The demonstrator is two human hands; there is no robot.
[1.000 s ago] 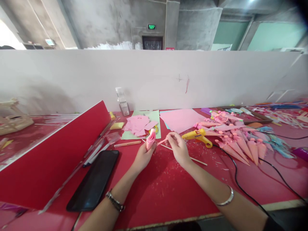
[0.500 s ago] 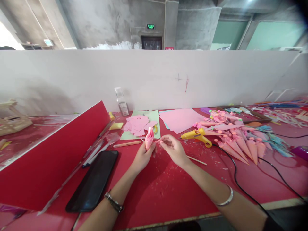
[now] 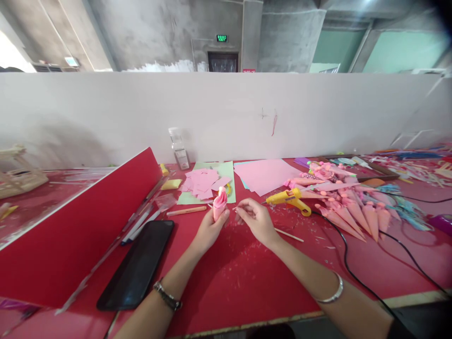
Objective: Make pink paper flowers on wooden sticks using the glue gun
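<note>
My left hand (image 3: 211, 230) is closed around a small pink paper cone (image 3: 219, 207), held upright, with folded pink layers and a pale tip at its top. Just right of it, apart from the cone, my right hand (image 3: 254, 220) has thumb and forefinger pinched together. A tiny pale bit seems to stick out at the fingertips, too small to name. Close to the right hand lie a yellow hot glue gun (image 3: 289, 199) and a thin wooden stick (image 3: 289, 235). Beyond the cone, cut pink paper pieces (image 3: 200, 182) are heaped on a green sheet (image 3: 183, 199).
Many finished-looking pink cones (image 3: 348, 212) are piled at the right, with a black cord (image 3: 344, 249) running past. Pink sheets (image 3: 264, 174) lie behind. On the left are a black phone (image 3: 137, 266), pens (image 3: 139, 226) and a standing red board (image 3: 88, 226). A bottle (image 3: 179, 149) stands by the white partition.
My right hand's fingertips have drawn slightly away from the cone, and the thin pink strand between the hands no longer shows. My left hand still holds the cone in nearly the same place.
</note>
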